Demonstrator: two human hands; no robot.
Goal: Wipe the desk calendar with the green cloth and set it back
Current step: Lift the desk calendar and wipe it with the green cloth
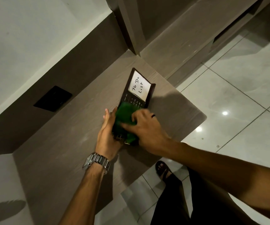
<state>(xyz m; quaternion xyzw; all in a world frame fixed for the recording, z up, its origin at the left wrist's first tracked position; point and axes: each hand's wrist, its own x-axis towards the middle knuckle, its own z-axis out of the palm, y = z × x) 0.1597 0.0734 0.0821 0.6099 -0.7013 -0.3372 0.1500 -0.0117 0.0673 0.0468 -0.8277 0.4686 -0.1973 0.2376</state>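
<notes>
The dark desk calendar [131, 95] lies near the middle of the brown desk [69, 153]. A white "To Do List" card sits on its far half, and small date numbers show below the card. My left hand [106, 135] grips the calendar's near left edge, with a metal watch on that wrist. My right hand [144, 127] presses the green cloth [125, 113] down on the calendar's near half. The cloth and both hands hide that end of the calendar.
A black wall plate [53, 99] sits in the brown panel behind the desk. The desk's rounded corner [203, 114] lies to the right, above a glossy tiled floor [238, 88]. My sandalled foot [163, 170] stands below the desk's front edge.
</notes>
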